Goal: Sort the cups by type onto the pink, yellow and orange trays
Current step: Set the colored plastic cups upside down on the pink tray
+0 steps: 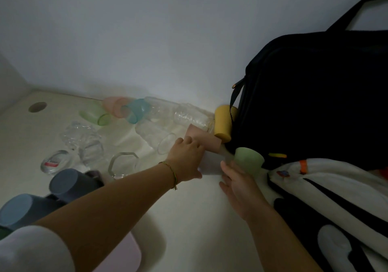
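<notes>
green cup [249, 160] has its lower end hidden by right hand [239, 185].

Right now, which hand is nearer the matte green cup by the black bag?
Right. The right hand is against the green cup on its near side, thumb at its left. The left hand is further left, at the pink cup.

Pale cup [211, 164], green cup [248, 160], yellow cup [223, 122], black bag [315, 93].
</notes>
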